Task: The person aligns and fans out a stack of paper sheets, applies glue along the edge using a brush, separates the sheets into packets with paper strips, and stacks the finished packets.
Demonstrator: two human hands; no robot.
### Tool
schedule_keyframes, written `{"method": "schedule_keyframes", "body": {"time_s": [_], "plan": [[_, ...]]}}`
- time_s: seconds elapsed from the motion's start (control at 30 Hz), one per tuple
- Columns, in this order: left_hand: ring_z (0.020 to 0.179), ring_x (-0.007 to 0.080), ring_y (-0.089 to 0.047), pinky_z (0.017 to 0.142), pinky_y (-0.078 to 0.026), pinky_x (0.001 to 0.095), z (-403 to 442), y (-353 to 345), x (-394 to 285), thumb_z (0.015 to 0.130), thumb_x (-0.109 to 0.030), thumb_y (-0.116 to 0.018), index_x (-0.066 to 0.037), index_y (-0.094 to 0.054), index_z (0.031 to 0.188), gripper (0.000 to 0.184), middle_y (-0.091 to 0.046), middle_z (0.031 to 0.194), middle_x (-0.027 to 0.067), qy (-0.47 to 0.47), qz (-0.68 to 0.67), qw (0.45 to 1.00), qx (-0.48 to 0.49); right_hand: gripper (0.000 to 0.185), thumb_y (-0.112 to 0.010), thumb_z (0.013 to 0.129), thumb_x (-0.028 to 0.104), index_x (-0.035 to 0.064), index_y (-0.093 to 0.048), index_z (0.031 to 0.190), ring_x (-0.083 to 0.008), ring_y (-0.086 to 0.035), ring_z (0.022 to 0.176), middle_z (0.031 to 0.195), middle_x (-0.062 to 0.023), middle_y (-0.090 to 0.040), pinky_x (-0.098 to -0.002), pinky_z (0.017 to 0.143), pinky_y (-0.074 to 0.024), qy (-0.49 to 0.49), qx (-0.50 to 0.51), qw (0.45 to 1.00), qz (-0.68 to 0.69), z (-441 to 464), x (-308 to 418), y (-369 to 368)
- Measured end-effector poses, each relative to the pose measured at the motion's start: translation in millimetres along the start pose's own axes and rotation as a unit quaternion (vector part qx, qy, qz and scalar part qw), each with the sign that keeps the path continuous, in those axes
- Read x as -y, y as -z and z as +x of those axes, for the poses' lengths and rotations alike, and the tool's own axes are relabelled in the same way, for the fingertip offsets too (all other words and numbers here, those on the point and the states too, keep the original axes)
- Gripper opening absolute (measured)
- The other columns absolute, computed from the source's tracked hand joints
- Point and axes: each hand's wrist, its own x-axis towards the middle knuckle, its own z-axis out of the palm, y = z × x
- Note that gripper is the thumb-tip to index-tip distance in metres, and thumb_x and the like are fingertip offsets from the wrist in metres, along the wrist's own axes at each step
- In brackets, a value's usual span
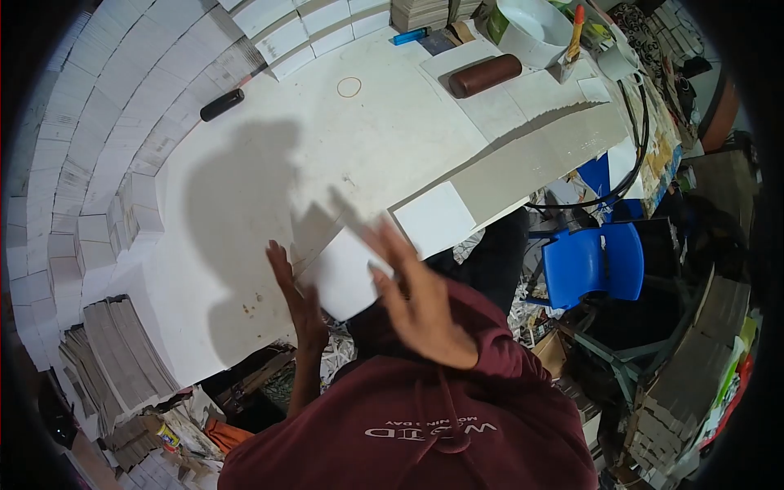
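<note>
A white stack of paper (341,276) lies at the near edge of the table, between my two hands. My left hand (304,304) stands upright at its left side with the fingers stretched out. Over the stack's right side is my right hand (420,306), blurred by motion, fingers apart and nothing seen in them. Whether either hand touches the paper is hard to make out. Just to the right, a second white paper stack (434,219) rests at the end of a long grey cardboard strip (539,159).
Paper blocks (106,122) line the left and back edges of the white table (327,147). On it lie a rubber band (349,87), a black object (222,105) and a brown case (485,76). A white tub (539,33) and brush (574,45) stand back right. Below is a blue chair (572,268).
</note>
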Motion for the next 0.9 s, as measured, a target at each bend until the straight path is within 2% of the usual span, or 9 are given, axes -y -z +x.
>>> {"method": "schedule_keyframes", "body": {"time_s": [0.1,0.17,0.5,0.67,0.73,0.8,0.83,0.87,0.9], "plan": [[0.158,0.0393,-0.022,0.127,-0.02,0.0522,9,7,-19,0.108,-0.018,-0.046,-0.007,-0.033,0.163,0.057,-0.024,0.171,0.018,-0.066,0.535,0.824,0.176,0.08,-0.074,0.094,0.022,0.0011,-0.033,0.16,-0.0498,-0.032,0.151,0.165,-0.0282,-0.031,-0.0541,0.12,-0.0339,0.058,-0.022,0.904,-0.423,12,-41,24],[0.158,0.0397,-0.022,0.127,-0.018,0.0532,14,-5,-14,0.108,-0.021,-0.047,-0.007,-0.032,0.163,0.059,-0.025,0.171,0.0178,-0.06,0.507,0.842,0.177,0.08,-0.071,0.096,0.024,0.0008,-0.03,0.162,-0.05,-0.032,0.151,0.164,-0.0274,-0.032,-0.0546,0.12,-0.0357,0.012,-0.003,0.823,-0.569,6,-59,19],[0.158,0.0389,-0.021,0.128,-0.01,0.0576,18,-24,3,0.107,-0.032,-0.049,-0.008,-0.026,0.166,0.067,-0.026,0.17,0.0197,-0.098,0.613,0.765,0.172,0.052,-0.059,0.098,0.01,-0.0035,-0.05,0.147,-0.049,-0.052,0.137,0.145,-0.029,-0.056,-0.0523,0.114,-0.0446,0.066,-0.018,0.917,-0.393,12,-42,37],[0.158,0.0397,-0.023,0.128,-0.01,0.0558,20,-13,11,0.105,-0.035,-0.052,-0.008,-0.024,0.166,0.072,-0.027,0.169,0.0239,-0.146,0.645,0.729,0.179,0.049,-0.057,0.099,0.004,0.0,-0.051,0.148,-0.043,-0.058,0.134,0.142,-0.0268,-0.06,-0.0481,0.108,-0.05,0.1,-0.05,0.89,-0.441,14,-26,38],[0.158,0.0409,-0.021,0.128,-0.018,0.0549,22,-9,9,0.101,-0.052,-0.058,-0.006,-0.019,0.166,0.089,-0.023,0.171,0.0203,-0.091,0.478,0.843,0.231,0.051,-0.052,0.102,-0.001,0.003,-0.048,0.152,-0.0393,-0.064,0.127,0.139,-0.0269,-0.062,-0.0422,0.1,-0.0556,0.113,-0.058,0.897,-0.423,12,-18,24],[0.157,0.0413,-0.021,0.128,-0.019,0.0536,23,0,17,0.1,-0.055,-0.059,-0.005,-0.013,0.167,0.095,-0.022,0.171,0.0205,-0.128,0.456,0.847,0.243,0.058,-0.054,0.097,-0.006,0.0,-0.044,0.154,-0.0402,-0.055,0.137,0.145,-0.0285,-0.057,-0.0456,0.112,-0.0464,-0.032,0.12,0.992,-0.021,1,11,17],[0.158,0.0411,-0.021,0.128,-0.019,0.0534,21,0,18,0.101,-0.052,-0.057,-0.004,-0.013,0.167,0.093,-0.022,0.171,0.0203,-0.072,0.189,0.965,0.166,0.058,-0.054,0.097,-0.006,0.0,-0.044,0.154,-0.0402,-0.055,0.137,0.145,-0.0285,-0.057,-0.0456,0.112,-0.0464,-0.034,0.114,0.993,-0.023,1,11,13],[0.158,0.0409,-0.021,0.128,-0.018,0.0532,18,0,18,0.102,-0.05,-0.055,-0.004,-0.013,0.167,0.09,-0.022,0.171,0.0201,-0.005,-0.094,0.993,0.073,0.059,-0.056,0.098,-0.004,0.0002,-0.042,0.155,-0.0412,-0.055,0.137,0.145,-0.0297,-0.056,-0.0448,0.112,-0.046,-0.047,0.064,0.997,0.026,2,9,9],[0.158,0.0401,-0.022,0.127,-0.019,0.0528,18,-4,1,0.108,-0.037,-0.046,-0.004,-0.019,0.166,0.072,-0.024,0.17,0.0203,-0.026,-0.01,0.997,0.073,0.06,-0.058,0.099,-0.002,0.0003,-0.039,0.156,-0.0421,-0.055,0.137,0.145,-0.0309,-0.055,-0.044,0.112,-0.0455,-0.059,0.014,0.995,0.075,1,5,6]]}}
